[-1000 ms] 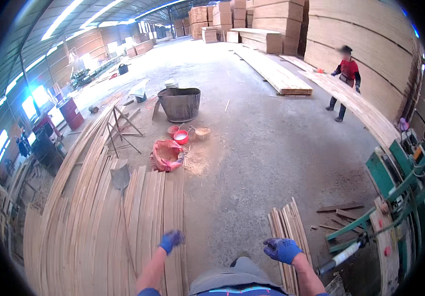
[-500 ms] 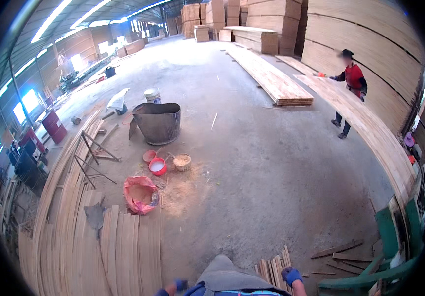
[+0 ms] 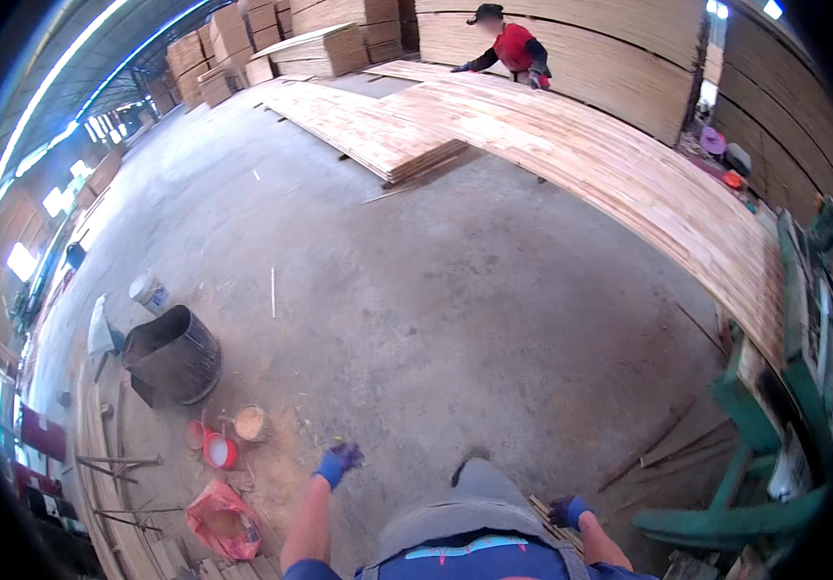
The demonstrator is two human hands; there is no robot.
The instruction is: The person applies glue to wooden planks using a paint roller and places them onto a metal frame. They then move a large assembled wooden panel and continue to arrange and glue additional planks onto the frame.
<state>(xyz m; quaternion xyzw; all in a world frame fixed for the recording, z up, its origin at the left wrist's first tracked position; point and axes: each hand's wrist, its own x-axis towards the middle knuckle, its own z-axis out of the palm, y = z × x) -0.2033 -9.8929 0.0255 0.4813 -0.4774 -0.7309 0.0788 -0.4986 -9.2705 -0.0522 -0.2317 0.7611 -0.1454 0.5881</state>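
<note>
1. A big timber shed with a grey concrete floor (image 3: 455,290); stacks of boards line the far wall and pale veneer sheets (image 3: 619,164) run in a long low pile down the right side.
2. The left hand (image 3: 337,462), in a blue glove, hangs out in front of the body over the bare floor. Its fingers are curled loosely and a small yellowish bit shows at the glove's top; whether it grips anything I cannot tell.
3. The right hand (image 3: 567,510), also blue-gloved, is low beside the hip, just beside some thin wood strips (image 3: 552,517) lying on the floor. It is too small and partly hidden to tell whether it is closed or holding a strip.
4. Left of the left hand, near it, sit a tan bowl (image 3: 250,422) and a red bowl (image 3: 219,450), with a red bag (image 3: 221,520) lower down.
5. Further up-left stands a dark tub (image 3: 177,356), tilted, with a white bucket (image 3: 149,290) behind it.
6. A green machine frame (image 3: 755,406) stands at the right edge.
7. Another person (image 3: 511,48) in a red top bends over the veneer pile at the far end, well apart.
</note>
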